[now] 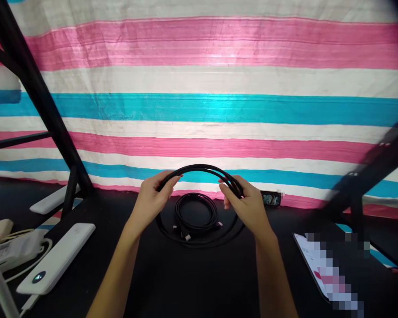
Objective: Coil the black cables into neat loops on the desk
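Observation:
Both hands hold a large coil of black cable above the dark tabletop. My left hand is closed round the coil's left side, thumb toward the middle. On the opposite side my right hand grips the loops between thumb and fingers. Below and behind the raised loops, a smaller coil of black cable lies on the table. Light-coloured plug ends show at its front and right; which coil each belongs to I cannot tell for certain.
At left lie a white power bank with a cable plugged in, another white bar-shaped device and a white adapter. A phone, partly blurred, rests at right. A small dark device sits behind my right hand. Black metal legs flank the striped sheet.

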